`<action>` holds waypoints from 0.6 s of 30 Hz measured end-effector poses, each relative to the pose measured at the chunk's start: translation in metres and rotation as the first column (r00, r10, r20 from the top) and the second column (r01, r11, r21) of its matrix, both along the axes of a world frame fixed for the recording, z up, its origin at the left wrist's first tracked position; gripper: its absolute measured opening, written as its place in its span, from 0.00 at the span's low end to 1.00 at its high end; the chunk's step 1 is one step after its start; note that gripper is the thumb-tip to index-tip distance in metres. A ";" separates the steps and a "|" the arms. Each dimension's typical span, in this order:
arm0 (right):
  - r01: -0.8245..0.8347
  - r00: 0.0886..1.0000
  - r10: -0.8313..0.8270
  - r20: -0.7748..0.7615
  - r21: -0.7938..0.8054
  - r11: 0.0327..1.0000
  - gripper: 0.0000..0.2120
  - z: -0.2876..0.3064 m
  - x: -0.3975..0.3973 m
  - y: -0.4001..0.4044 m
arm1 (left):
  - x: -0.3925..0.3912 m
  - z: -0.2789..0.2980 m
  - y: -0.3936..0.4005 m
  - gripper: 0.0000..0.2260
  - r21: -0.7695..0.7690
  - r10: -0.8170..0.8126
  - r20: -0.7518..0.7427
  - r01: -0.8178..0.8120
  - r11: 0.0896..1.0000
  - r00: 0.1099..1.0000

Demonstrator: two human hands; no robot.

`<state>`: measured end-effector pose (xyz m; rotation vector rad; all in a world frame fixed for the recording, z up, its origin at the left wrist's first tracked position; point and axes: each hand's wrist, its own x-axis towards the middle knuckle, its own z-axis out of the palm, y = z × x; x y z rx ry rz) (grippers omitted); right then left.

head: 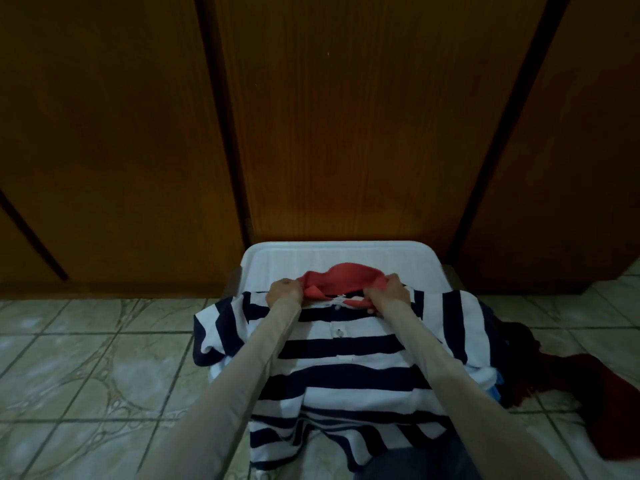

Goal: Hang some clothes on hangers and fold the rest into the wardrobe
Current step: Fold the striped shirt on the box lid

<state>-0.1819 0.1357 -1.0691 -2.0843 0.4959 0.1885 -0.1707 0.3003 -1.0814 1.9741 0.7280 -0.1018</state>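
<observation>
my left hand point(283, 293) and right hand point(390, 293) each have fingers curled tight on the red collar point(341, 276) of the striped shirt point(343, 355), which lies face up over the white tub point(332, 252) by the wardrobe point(346, 116). uneven pulling could skew the collar, and the hem hanging off the near edge may drag the shirt onto the floor point(86, 358).

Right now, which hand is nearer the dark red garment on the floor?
Right. The right hand grips the collar on the dark red garment's side; the left hand grips the collar's far end.
</observation>
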 end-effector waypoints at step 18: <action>-0.170 0.982 0.184 0.034 -0.254 0.952 0.12 -0.010 -0.009 -0.001 | -0.009 -0.003 0.010 0.14 -0.539 0.148 0.006 -0.122 0.834 0.989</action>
